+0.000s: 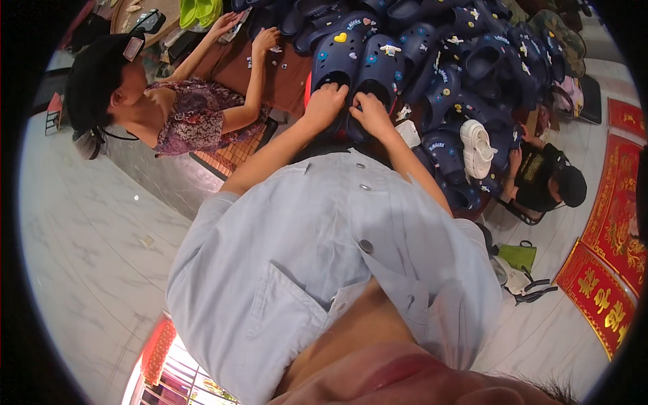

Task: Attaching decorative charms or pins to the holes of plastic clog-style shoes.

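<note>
Two navy-blue clogs stand side by side in front of me, toes pointing away. The left clog (335,57) carries a yellow heart and blue flower charms; the right clog (380,66) has a white character charm and a blue flower. My left hand (327,106) grips the heel end of the left clog, its fingers bent into the foot opening. With fingers likewise curled into the opening, my right hand (372,114) holds the right clog. My fingertips are partly hidden inside. Beside them spreads a heap of similar navy clogs (486,61) with charms.
A white shoe (477,150) lies on the heap at right. One co-worker (196,111) at left reaches over a brown surface (280,84) with small charms. Another co-worker (550,177) sits at far right. Lime-green shoes (200,11) are at the back left.
</note>
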The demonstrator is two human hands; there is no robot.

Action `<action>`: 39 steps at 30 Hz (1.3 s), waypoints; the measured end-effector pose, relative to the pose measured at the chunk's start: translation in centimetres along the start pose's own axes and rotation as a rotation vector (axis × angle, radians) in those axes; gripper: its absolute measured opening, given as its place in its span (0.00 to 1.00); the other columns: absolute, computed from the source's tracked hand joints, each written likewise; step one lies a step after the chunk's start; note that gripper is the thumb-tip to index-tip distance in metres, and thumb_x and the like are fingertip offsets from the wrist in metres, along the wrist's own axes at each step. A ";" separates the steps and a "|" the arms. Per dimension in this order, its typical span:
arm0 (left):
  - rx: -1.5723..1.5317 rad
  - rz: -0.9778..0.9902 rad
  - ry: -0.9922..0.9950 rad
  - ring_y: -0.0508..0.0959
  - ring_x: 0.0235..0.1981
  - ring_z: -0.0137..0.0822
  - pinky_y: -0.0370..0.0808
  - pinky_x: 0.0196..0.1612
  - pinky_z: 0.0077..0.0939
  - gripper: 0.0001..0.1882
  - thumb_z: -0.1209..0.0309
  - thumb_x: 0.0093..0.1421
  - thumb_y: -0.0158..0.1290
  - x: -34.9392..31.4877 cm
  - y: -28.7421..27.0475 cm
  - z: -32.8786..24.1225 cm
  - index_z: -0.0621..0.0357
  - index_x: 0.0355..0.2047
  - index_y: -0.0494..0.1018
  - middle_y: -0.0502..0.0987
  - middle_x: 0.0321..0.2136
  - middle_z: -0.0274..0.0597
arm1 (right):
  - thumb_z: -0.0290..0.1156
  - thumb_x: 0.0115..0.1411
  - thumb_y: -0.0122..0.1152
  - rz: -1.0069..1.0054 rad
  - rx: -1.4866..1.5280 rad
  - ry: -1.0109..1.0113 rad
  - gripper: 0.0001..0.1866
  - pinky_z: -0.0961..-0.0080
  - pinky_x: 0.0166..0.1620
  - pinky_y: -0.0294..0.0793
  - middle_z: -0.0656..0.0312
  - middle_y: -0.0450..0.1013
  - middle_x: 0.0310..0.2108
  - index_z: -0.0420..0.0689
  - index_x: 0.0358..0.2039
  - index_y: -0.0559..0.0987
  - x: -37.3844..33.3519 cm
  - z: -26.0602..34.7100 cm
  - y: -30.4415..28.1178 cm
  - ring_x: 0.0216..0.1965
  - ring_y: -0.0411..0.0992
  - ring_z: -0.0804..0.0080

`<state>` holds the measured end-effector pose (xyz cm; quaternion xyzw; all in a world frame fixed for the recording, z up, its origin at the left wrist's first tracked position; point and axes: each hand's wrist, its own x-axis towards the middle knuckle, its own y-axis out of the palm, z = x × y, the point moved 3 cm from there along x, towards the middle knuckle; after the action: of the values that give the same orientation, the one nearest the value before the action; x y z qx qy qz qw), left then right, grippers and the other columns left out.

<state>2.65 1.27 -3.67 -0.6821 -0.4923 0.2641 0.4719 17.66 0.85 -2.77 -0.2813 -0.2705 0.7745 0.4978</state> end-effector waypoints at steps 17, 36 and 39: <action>-0.087 0.071 0.140 0.69 0.46 0.62 0.69 0.50 0.49 0.25 0.74 0.47 0.55 -0.7 -1.7 0.0 0.66 0.47 0.68 0.67 0.47 0.64 | 0.38 0.56 0.61 -0.077 -0.020 -0.001 0.14 0.58 0.39 0.73 0.51 0.73 0.31 0.44 0.39 0.76 -2.1 2.7 -5.2 0.36 0.75 0.49; -0.025 -0.082 -0.023 0.71 0.40 0.58 0.69 0.41 0.48 0.26 0.54 0.52 0.60 0.0 -1.2 -1.6 0.64 0.40 0.71 0.70 0.38 0.60 | 0.35 0.63 0.49 -0.547 0.098 0.141 0.09 0.56 0.35 0.71 0.43 0.73 0.26 0.42 0.35 0.66 1.3 -5.4 -5.1 0.32 0.74 0.42; 0.007 -0.137 -0.007 0.68 0.44 0.58 0.68 0.43 0.50 0.26 0.57 0.51 0.60 -0.2 -0.2 -1.4 0.64 0.43 0.69 0.68 0.42 0.60 | 0.32 0.63 0.47 -0.500 0.145 0.153 0.07 0.63 0.31 0.73 0.47 0.72 0.23 0.42 0.37 0.67 1.3 -5.4 -5.4 0.26 0.75 0.54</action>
<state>3.62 0.58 -2.89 -0.6442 -0.5387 0.2353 0.4893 24.34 4.79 -2.94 -0.2273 -0.2369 0.6214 0.7114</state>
